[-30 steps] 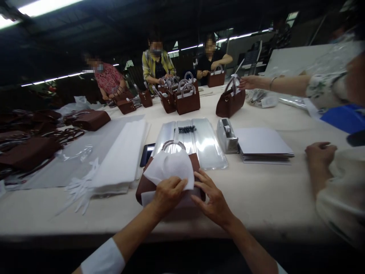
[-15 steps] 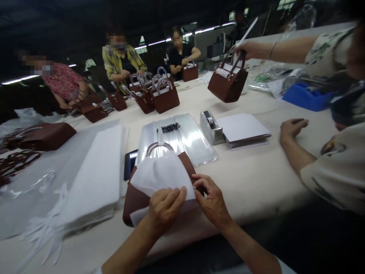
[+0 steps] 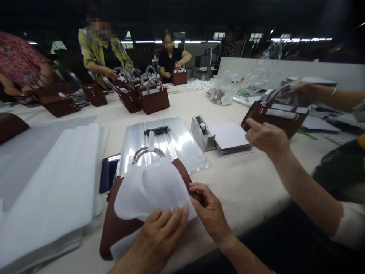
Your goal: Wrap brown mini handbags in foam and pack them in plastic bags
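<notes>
Fitting the white sheet (image 3: 148, 186) over the brown handbag (image 3: 114, 232) looks to be the step in hand; the next move likely calls for drawing its edge snugly round the bag's side. The bag lies at the desk's (image 3: 228, 182) near edge. Palm down, the left hand (image 3: 159, 234) pinches the sheet's lower edge; the right hand (image 3: 209, 209) curls beside its corner, its grip unclear.

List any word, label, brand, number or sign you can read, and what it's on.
No readable text in view.
White slip across the table: too small and blurred to tell if printed.
Phone: dark screen, nothing legible.
Nearest handbag, white sheet, tape dispenser: nothing legible.
</notes>
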A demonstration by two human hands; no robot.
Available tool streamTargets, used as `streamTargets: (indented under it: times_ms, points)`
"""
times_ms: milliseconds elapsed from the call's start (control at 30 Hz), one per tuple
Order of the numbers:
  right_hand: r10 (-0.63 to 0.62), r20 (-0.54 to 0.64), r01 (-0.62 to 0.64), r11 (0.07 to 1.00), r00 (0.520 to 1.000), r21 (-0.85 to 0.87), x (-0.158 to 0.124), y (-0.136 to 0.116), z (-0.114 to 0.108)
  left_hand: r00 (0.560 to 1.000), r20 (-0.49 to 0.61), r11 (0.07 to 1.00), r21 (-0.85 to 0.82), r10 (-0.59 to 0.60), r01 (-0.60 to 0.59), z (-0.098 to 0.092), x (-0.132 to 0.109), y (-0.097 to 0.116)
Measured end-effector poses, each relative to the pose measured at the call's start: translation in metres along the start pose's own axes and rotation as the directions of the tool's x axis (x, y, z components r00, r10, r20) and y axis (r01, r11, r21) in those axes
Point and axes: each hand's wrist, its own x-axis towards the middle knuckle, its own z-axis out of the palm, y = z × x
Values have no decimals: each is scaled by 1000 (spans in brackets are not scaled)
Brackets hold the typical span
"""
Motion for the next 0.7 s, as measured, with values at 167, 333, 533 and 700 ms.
streamTargets:
  times_ms: [167, 333, 533, 700]
  points:
    - [69, -20, -69, 998, 997, -9, 20, -6, -13, 996, -92, 998, 54, -6, 11, 6, -6, 0]
    - [-1, 16, 4, 980, 1000, -198, 52, -32, -31, 991, -126, 997, 58, -36, 43, 5, -5, 0]
    - [-167, 352, 275, 919, 921, -284, 37, -59, -12, 964, -258, 990, 108, -60, 91, -2, -3, 8]
    - [-313, 473, 486, 819, 824, -305, 51, -79, 17, 883, -441, 960, 139, -160, 244, 13, -5, 12]
